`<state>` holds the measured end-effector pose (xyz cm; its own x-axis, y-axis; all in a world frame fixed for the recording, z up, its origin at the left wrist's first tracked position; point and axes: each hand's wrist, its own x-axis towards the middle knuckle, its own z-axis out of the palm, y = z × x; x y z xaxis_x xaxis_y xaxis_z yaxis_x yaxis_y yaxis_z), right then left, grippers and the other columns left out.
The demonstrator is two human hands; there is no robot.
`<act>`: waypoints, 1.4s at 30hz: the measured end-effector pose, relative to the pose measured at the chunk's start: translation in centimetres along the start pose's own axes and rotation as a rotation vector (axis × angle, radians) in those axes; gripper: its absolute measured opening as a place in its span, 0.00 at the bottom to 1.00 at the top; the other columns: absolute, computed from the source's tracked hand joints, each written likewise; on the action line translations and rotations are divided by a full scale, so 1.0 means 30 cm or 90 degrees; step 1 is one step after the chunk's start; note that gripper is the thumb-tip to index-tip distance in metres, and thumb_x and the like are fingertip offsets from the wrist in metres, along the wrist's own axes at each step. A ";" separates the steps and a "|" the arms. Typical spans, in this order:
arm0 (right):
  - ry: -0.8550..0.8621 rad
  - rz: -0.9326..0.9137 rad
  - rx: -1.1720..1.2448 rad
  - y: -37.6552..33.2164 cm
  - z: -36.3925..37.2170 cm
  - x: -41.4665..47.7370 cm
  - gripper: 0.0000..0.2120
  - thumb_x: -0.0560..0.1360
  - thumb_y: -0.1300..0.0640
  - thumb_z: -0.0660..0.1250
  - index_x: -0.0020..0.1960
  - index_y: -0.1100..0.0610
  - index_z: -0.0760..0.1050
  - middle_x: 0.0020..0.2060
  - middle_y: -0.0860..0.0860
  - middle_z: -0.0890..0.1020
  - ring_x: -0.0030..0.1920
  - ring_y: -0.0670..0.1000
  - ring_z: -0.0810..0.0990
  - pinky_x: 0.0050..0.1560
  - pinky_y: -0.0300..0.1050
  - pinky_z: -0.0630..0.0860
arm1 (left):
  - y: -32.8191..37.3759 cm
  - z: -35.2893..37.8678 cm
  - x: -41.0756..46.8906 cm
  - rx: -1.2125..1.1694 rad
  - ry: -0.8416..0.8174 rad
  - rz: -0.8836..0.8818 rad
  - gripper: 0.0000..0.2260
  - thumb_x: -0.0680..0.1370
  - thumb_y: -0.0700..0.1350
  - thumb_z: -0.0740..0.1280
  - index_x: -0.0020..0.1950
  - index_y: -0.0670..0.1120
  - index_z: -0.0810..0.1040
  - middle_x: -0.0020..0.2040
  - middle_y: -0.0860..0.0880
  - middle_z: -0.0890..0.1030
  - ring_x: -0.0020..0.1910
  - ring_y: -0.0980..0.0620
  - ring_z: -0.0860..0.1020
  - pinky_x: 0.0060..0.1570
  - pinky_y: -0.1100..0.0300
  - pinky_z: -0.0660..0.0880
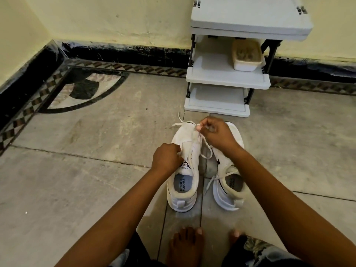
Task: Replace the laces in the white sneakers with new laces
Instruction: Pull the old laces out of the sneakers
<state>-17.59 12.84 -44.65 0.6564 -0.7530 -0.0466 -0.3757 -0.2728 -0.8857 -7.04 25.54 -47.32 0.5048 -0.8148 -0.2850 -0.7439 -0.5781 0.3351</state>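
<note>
I crouch over a grey stone floor (86, 170), which spreads bare well out to the left of my left hand. Beyond my right hand, against the wall, stands a grey plastic shoe rack (227, 78) with a lidded tub (246, 58) on its middle shelf.

Two white sneakers sit side by side, heels toward me. The left sneaker (182, 197) is under both hands. The right sneaker (229, 201) is just beside it, under my right wrist, with its own lace in place.

My left hand (166, 158) curls closed on the left sneaker's upper beside the tongue, steadying it. My right hand (216, 134) pinches a white lace (182, 124) between thumb and fingertips above the toe-end eyelets. A loose loop hangs below that hand and one end trails past the toe. I cannot tell whether this lace is the old one or the new one.

To do this well, I judge I should draw the lace straight along the eyelet row, one crossing at a time, with the shoe pinned. The rack's bottom shelf lies close beyond my right hand, so leftward is the freer room.
</note>
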 end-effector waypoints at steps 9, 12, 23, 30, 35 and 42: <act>-0.115 0.090 0.351 -0.161 -0.038 0.033 0.11 0.82 0.59 0.54 0.40 0.55 0.65 0.31 0.50 0.73 0.29 0.48 0.72 0.37 0.43 0.75 | -0.001 0.009 -0.001 -0.045 -0.001 0.002 0.06 0.72 0.43 0.66 0.44 0.42 0.79 0.43 0.41 0.81 0.43 0.42 0.78 0.36 0.59 0.66; -0.082 0.137 0.079 -0.079 0.001 0.044 0.09 0.80 0.54 0.58 0.43 0.56 0.68 0.33 0.50 0.71 0.34 0.50 0.69 0.36 0.41 0.67 | -0.007 0.004 -0.002 -0.047 0.001 0.011 0.05 0.72 0.43 0.66 0.44 0.42 0.79 0.44 0.41 0.81 0.44 0.42 0.78 0.37 0.58 0.67; -0.156 0.045 -0.408 0.083 0.035 -0.002 0.12 0.75 0.58 0.66 0.57 0.61 0.79 0.56 0.59 0.80 0.56 0.58 0.77 0.55 0.45 0.72 | -0.008 0.020 -0.001 -0.035 0.010 0.025 0.04 0.72 0.43 0.66 0.38 0.45 0.73 0.38 0.41 0.77 0.41 0.41 0.76 0.35 0.59 0.64; -0.131 0.013 -0.519 0.087 0.031 0.003 0.15 0.75 0.59 0.65 0.60 0.63 0.73 0.56 0.61 0.78 0.55 0.60 0.77 0.51 0.46 0.72 | -0.010 0.023 -0.001 -0.031 0.020 0.024 0.03 0.72 0.43 0.65 0.40 0.44 0.75 0.42 0.41 0.79 0.42 0.40 0.77 0.36 0.57 0.66; -0.151 0.031 -0.674 0.104 0.049 -0.006 0.13 0.78 0.62 0.60 0.61 0.63 0.73 0.59 0.61 0.75 0.58 0.58 0.76 0.57 0.46 0.72 | -0.008 0.023 -0.002 -0.030 0.022 0.028 0.05 0.73 0.43 0.65 0.43 0.42 0.77 0.42 0.41 0.79 0.42 0.41 0.76 0.36 0.58 0.65; -0.259 0.147 -0.512 0.055 0.027 0.026 0.17 0.81 0.55 0.54 0.64 0.62 0.71 0.64 0.62 0.70 0.65 0.62 0.67 0.63 0.51 0.65 | -0.013 0.029 0.001 -0.024 0.030 0.023 0.08 0.73 0.44 0.65 0.48 0.42 0.79 0.44 0.41 0.80 0.44 0.41 0.77 0.38 0.57 0.68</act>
<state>-17.18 12.29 -46.53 0.6305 -0.6140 -0.4748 -0.7662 -0.5901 -0.2544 -7.10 25.78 -48.24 0.4979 -0.8362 -0.2300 -0.7456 -0.5482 0.3789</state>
